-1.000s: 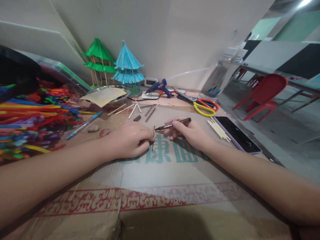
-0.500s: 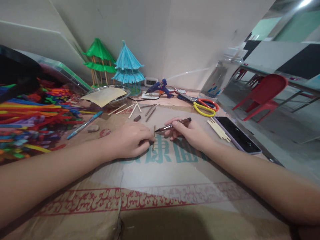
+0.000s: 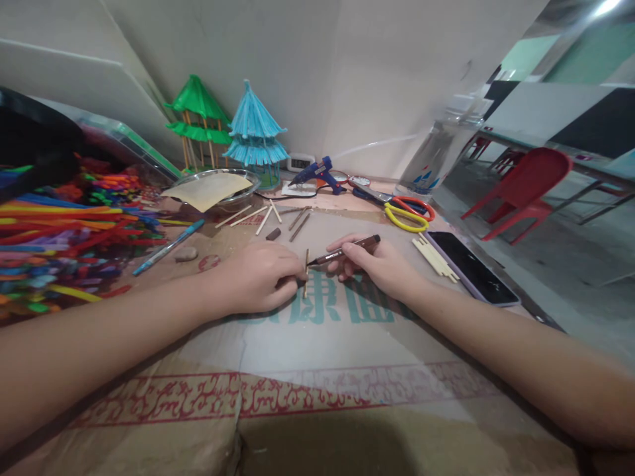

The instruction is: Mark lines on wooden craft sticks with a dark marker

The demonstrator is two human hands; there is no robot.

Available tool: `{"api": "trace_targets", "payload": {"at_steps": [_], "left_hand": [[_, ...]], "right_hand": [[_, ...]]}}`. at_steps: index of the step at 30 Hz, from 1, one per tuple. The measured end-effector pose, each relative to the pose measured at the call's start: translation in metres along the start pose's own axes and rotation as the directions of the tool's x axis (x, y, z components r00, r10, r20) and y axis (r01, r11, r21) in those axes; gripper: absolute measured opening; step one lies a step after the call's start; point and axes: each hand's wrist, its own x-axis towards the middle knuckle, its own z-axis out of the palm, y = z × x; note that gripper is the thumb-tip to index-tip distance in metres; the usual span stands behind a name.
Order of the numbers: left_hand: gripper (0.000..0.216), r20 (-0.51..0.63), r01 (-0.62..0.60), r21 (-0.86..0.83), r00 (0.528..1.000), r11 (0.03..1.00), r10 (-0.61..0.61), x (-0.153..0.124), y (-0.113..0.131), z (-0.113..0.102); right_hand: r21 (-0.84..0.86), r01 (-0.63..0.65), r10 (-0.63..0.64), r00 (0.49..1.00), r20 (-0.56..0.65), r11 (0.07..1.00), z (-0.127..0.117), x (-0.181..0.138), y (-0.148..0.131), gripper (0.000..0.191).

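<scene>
— Where is the stick right now?

— I see the thin stick (image 3: 306, 285) lying flat on the cardboard (image 3: 347, 370), pointing away from me, between the two hands. My left hand (image 3: 258, 284) is curled over it, fingertips pressed against the stick's left side to pin it down. My right hand (image 3: 381, 268) pinches the brown marker (image 3: 347, 250) like a pen, and its nib touches the stick towards the far end.

— How would you handle the stroke?

— Lightly, in my judgement. The stick is narrow, so the nib should run along its length and not across it, or the ink lands on the cardboard. The left fingertips sit just beside the nib, so I'd hold them firm and let only the marker travel. The part under those fingertips can't be reached without shifting the grip.

— Anything crowding you?

— Not close by. A few loose sticks (image 3: 262, 218) and a short dark piece (image 3: 272, 234) lie beyond the hands, well apart. To the right, a bundle of pale sticks (image 3: 434, 256) lies just beside a phone (image 3: 471, 268), near my right wrist, and a wide sweep of that arm could nudge them. The scissors (image 3: 409, 211) and a blue glue gun (image 3: 317, 175) lie farther back by the wall, with a green pagoda (image 3: 196, 119) and a blue pagoda (image 3: 254, 132). A heap of coloured pipe cleaners (image 3: 64, 231) and a blue pen (image 3: 169, 248) lie off to the left, apart from the forearm.
</scene>
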Motion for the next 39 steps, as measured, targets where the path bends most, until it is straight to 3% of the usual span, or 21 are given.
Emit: {"api": "trace_targets", "payload": {"at_steps": [6, 10, 14, 16, 24, 39], "left_hand": [[0.023, 0.047, 0.049, 0.011, 0.998, 0.999, -0.049, 0.0005, 0.0021, -0.0021], [0.025, -0.02, 0.185, 0.019, 0.983, 0.983, -0.185, 0.0018, 0.0028, -0.0014], [0.072, 0.083, 0.26, -0.087, 0.964, 0.962, -0.253, 0.003, -0.0004, 0.0019], [0.079, 0.149, 0.277, -0.12, 0.954, 0.953, -0.259, 0.0034, -0.0021, 0.0034], [0.065, 0.163, 0.252, -0.16, 0.96, 0.954, -0.226, 0.0038, -0.0045, 0.0053], [0.063, 0.193, 0.304, -0.118, 0.941, 0.945, -0.279, 0.0042, -0.0048, 0.006]], "right_hand": [[0.016, -0.012, 0.012, 1.0, 0.0, 1.0, 0.0013, -0.0002, 0.0002, 0.023], [-0.01, -0.003, 0.003, 1.0, -0.008, 1.0, 0.001, -0.0003, -0.0009, 0.02], [-0.018, 0.004, -0.005, 1.0, -0.015, 1.0, 0.0006, -0.0006, -0.0009, 0.02], [-0.012, 0.002, -0.002, 1.0, -0.013, 1.0, 0.0007, -0.0008, -0.0009, 0.02], [-0.027, 0.003, -0.004, 1.0, -0.013, 1.0, 0.0014, -0.0005, -0.0022, 0.019], [-0.056, 0.031, -0.03, 0.999, 0.021, 0.998, -0.0012, -0.0003, 0.0014, 0.025]]}}
